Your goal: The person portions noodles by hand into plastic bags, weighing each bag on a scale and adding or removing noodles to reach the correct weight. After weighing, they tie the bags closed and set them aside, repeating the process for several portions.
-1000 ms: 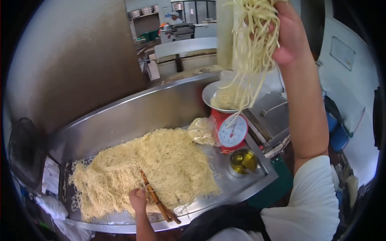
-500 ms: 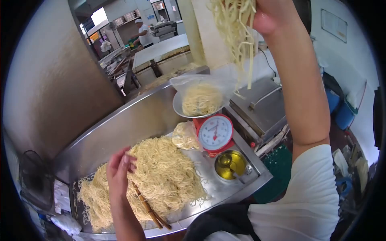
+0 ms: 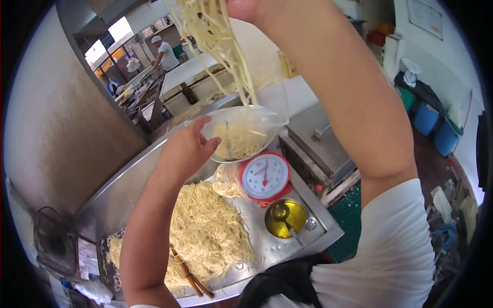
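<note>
"What's there, largest first?"
"A long stainless-steel table (image 3: 264, 249), a spread heap of pale yellow noodles (image 3: 205, 231), a red scale with a round white dial (image 3: 265, 176), topped by a part-filled clear plastic bag (image 3: 272, 115)."
"The hands?"
"The bare left hand (image 3: 187, 149), fingers parted, nears the bag; contact unclear. The bare right hand (image 3: 242, 9), partly cropped, grasps dangling pale strands (image 3: 226, 51) above."
"Which step?"
"Bagging, probably; next calls for steadying the bag."

right hand (image 3: 243, 8) holds noodles (image 3: 218, 41) over a clear bag (image 3: 264, 115); left hand (image 3: 186, 149) near the bag.
</note>
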Action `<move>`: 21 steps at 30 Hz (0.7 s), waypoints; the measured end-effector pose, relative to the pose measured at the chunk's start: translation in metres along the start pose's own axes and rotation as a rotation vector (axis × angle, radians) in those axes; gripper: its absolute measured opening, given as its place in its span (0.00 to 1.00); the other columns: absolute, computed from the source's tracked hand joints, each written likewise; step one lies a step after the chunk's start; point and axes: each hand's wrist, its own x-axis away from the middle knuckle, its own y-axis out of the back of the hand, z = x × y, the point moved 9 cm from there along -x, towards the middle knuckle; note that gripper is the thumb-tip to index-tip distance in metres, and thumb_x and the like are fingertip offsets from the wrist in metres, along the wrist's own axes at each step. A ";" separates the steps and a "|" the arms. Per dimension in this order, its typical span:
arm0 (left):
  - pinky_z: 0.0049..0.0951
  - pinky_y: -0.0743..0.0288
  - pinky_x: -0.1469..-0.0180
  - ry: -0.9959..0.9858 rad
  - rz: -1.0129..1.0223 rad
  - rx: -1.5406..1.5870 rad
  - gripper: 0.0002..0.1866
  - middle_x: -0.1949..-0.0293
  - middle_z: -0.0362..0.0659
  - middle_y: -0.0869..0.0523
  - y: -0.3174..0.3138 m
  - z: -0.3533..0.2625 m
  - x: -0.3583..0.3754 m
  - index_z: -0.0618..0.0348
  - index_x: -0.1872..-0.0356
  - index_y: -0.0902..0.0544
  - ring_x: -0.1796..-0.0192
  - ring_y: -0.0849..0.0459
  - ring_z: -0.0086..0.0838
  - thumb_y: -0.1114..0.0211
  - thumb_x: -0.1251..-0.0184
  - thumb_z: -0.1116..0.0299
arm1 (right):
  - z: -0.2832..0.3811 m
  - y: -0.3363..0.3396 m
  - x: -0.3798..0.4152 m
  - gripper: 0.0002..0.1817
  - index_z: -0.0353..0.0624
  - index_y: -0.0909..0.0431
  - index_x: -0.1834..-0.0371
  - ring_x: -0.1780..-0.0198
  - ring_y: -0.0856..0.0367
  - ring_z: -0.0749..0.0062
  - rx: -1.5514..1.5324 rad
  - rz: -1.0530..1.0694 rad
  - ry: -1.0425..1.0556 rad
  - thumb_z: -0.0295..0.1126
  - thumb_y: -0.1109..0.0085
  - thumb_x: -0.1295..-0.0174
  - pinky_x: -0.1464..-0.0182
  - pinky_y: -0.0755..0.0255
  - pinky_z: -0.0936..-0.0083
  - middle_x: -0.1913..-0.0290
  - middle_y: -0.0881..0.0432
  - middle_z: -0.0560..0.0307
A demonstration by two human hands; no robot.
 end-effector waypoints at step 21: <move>0.39 0.26 0.51 -0.192 -0.155 -0.432 0.17 0.61 0.44 0.16 -0.003 -0.006 -0.006 0.54 0.60 0.17 0.52 0.18 0.40 0.29 0.54 0.67 | -0.059 0.044 -0.045 0.19 0.50 0.27 0.77 0.84 0.27 0.69 -0.187 -0.274 0.104 0.50 0.54 0.35 0.79 0.29 0.71 0.82 0.25 0.59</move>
